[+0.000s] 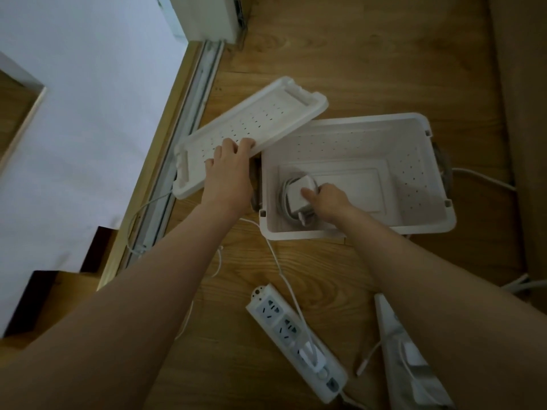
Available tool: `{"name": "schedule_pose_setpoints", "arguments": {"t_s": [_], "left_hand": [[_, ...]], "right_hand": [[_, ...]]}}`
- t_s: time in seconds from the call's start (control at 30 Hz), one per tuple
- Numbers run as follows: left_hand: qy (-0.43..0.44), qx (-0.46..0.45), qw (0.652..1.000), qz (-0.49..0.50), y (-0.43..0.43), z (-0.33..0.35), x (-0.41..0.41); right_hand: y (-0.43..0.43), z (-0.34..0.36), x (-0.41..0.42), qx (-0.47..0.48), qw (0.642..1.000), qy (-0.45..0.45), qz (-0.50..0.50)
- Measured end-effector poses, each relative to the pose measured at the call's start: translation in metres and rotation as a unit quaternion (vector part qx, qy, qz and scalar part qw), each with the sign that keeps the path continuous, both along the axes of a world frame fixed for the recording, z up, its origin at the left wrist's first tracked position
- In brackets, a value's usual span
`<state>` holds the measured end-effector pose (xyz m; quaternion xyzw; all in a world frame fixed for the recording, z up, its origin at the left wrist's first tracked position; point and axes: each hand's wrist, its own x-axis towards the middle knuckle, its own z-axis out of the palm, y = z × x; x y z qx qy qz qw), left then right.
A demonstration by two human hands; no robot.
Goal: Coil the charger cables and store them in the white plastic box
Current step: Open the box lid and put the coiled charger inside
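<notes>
Your right hand (328,202) curls round a coiled white charger cable (296,194) inside the white perforated plastic box (420,170); your left hand (229,165) grips the flat white perforated lid (254,125) at left.

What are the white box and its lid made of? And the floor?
The white box and its lid look like matte moulded plastic: smooth, thin walls with rows of small holes. The floor looks like wood or wood-look laminate, going by its grain lines.
</notes>
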<state>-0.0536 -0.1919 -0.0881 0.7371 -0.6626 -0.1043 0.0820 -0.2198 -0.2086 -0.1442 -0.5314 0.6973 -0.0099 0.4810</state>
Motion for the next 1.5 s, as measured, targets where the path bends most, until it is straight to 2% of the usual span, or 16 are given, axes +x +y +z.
{"name": "schedule_pose_setpoints", "arguments": {"t_s": [0.1, 0.17, 0.23, 0.3, 0.37, 0.4, 0.57, 0.87, 1.0, 1.1, 1.17, 1.27, 1.33, 1.4, 1.43, 1.5], "left_hand": [[0.017, 0.000, 1.000, 0.009, 0.000, -0.001, 0.002], [0.029, 0.003, 0.999, 0.015, 0.001, -0.001, 0.003], [0.031, 0.000, 0.999, 0.011, 0.002, -0.001, 0.004], [0.031, -0.005, 1.000, -0.001, 0.001, -0.002, 0.007], [0.036, 0.001, 0.999, -0.018, 0.000, -0.003, 0.008], [0.042, 0.005, 0.999, -0.024, 0.000, -0.004, 0.008], [0.060, 0.000, 0.998, -0.003, -0.003, -0.003, 0.009], [0.081, 0.013, 0.995, 0.052, -0.010, -0.019, -0.006], [0.055, 0.119, 0.991, -0.001, -0.005, -0.039, -0.027], [0.080, 0.236, 0.965, -0.086, 0.009, -0.060, -0.037], [0.098, 0.272, 0.950, -0.114, 0.016, -0.067, -0.039], [0.097, 0.256, 0.954, -0.118, 0.027, -0.061, -0.039], [0.077, 0.185, 0.974, -0.105, 0.041, -0.050, -0.038], [0.067, 0.093, 0.991, -0.075, 0.066, -0.040, -0.034], [0.064, 0.072, 0.993, -0.065, 0.081, -0.036, -0.030], [0.050, 0.080, 0.993, -0.075, 0.112, -0.034, -0.020]], "right_hand": [[0.007, 0.016, -0.001, -0.023, 0.989, 0.098, 0.105], [0.018, 0.028, 0.000, -0.108, 0.968, 0.129, 0.186], [0.036, 0.037, 0.001, -0.199, 0.956, 0.051, 0.210], [0.053, 0.044, -0.002, -0.213, 0.934, -0.013, 0.286], [0.063, 0.040, -0.008, -0.203, 0.894, 0.024, 0.399], [0.063, 0.039, -0.011, -0.209, 0.882, 0.047, 0.420], [0.055, 0.039, -0.028, -0.268, 0.865, 0.116, 0.409], [0.030, 0.042, -0.065, -0.262, 0.924, 0.122, 0.250], [0.023, 0.038, -0.071, -0.241, 0.937, 0.128, 0.219], [0.022, 0.035, -0.072, -0.237, 0.944, 0.104, 0.206], [0.021, 0.035, -0.073, -0.233, 0.952, 0.075, 0.186], [0.031, 0.041, -0.071, -0.274, 0.944, 0.020, 0.182], [0.049, 0.045, -0.065, -0.354, 0.917, 0.000, 0.182], [0.075, 0.045, -0.059, -0.393, 0.902, -0.030, 0.178], [0.089, 0.044, -0.056, -0.378, 0.907, -0.046, 0.179], [0.117, 0.041, -0.053, -0.273, 0.940, -0.066, 0.195]]}}
